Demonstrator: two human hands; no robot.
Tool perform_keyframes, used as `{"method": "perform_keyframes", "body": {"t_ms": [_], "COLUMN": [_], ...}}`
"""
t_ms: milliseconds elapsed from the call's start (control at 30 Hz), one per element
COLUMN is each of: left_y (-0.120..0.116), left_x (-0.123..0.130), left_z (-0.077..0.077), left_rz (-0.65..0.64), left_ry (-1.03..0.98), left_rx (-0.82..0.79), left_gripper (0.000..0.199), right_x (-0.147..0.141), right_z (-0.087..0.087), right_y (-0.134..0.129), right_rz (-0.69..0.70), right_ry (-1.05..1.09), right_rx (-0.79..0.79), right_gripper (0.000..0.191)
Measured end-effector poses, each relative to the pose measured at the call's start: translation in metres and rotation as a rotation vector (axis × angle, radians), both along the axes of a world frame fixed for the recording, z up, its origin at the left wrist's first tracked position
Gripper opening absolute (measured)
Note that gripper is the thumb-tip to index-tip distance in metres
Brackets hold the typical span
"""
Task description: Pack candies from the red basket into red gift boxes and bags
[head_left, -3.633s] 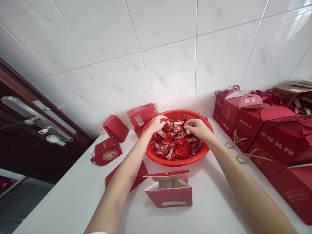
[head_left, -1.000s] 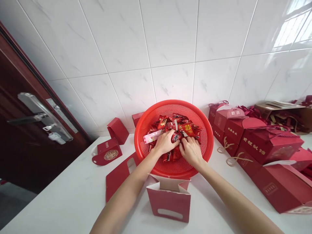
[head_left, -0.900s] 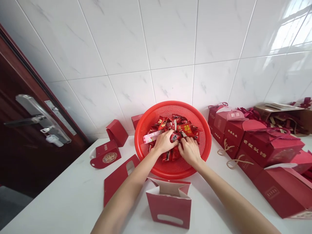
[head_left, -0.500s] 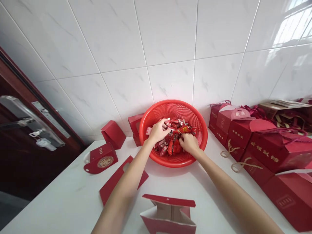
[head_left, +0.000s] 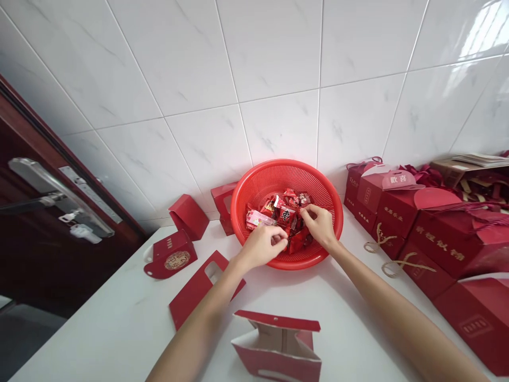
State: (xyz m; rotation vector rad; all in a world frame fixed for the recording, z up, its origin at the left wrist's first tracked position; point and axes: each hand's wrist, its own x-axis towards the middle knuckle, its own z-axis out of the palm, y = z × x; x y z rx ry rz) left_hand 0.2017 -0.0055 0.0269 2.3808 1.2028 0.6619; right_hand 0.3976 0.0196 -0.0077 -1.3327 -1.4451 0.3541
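Observation:
A red plastic colander (head_left: 287, 168) stands against the wall, holding a heap of wrapped candies (head_left: 286, 214) in mostly red wrappers, with a pink packet (head_left: 258, 218) among them. Over its front rim is my left hand (head_left: 262, 246), its fingers curled in towards the thumb; whatever they hold is hidden. My right hand (head_left: 320, 225) reaches in from the right, thumb and fingers pinched at the candies; what lies between the tips is too small to make out. Nearer to me, between my forearms, an open red gift box (head_left: 278, 358) shows its pale inside.
Several red boxes (head_left: 429, 241), some with cord handles, are stacked along the right. To the left lie a flat red box (head_left: 201, 289), a box with a gold emblem (head_left: 170, 257) and another red box (head_left: 189, 216). A door handle (head_left: 59, 196) sticks out at the far left.
My left hand has drawn back from the middle of the candies to the colander's front rim. My right hand has lifted slightly and shifted right, and the heap looks rearranged.

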Motion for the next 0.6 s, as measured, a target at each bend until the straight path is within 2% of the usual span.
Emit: {"method": "perform_keyframes", "body": {"t_ms": [133,333,367,500,600], "left_y": [-0.013,-0.02,-0.021,-0.023,-0.021], "left_x": [0.006,0.01,0.011,0.011,0.009], "left_z": [-0.009,-0.01,-0.01,-0.013,-0.014], "left_rz": [-0.042,0.046,0.06,0.087,0.073], "left_ry": [0.119,0.292,0.316,0.383,0.448], "left_rx": [0.045,0.128,0.138,0.152,0.145], "left_gripper": [0.02,0.026,0.026,0.029,0.027], "right_x": [0.002,0.0,-0.001,-0.01,-0.017], "right_z": [0.006,0.008,0.008,0.005,0.006], "right_y": [-0.002,-0.002,-0.002,-0.005,-0.007], "right_rz": [0.101,0.221,0.231,0.221,0.179], "right_ry": [0.052,-0.075,-0.109,-0.38,-0.591], "right_rx": [-0.017,-0.086,-0.106,-0.076,-0.088], "right_gripper": [0.028,0.016,0.019,0.052,0.045]}}
